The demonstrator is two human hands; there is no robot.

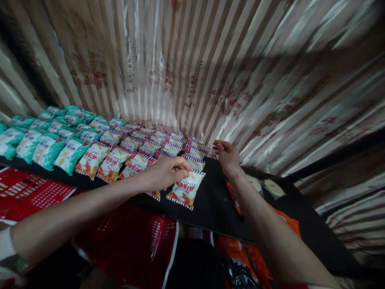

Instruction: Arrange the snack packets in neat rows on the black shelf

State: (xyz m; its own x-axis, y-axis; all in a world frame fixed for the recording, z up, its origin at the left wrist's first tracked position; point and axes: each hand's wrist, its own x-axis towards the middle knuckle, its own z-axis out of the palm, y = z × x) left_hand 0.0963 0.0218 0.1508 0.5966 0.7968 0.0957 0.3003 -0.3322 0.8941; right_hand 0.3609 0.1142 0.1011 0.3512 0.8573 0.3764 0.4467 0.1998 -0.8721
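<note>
My left hand (168, 170) reaches across a black shelf (216, 208) and pinches the top edge of an orange-and-white snack packet (185, 190) lying at the right end of the front row. My right hand (226, 154) hovers farther back, fingers curled, touching the last packets of the rear row (195, 150). Whether it grips one I cannot make out. Rows of the same orange-and-white packets (114, 160) run leftwards along the shelf.
Teal snack packets (45, 146) fill the shelf's left end. A striped curtain (192, 72) hangs right behind. Red plastic baskets (132, 245) sit below the shelf front. Orange packets (240, 257) lie under my right forearm.
</note>
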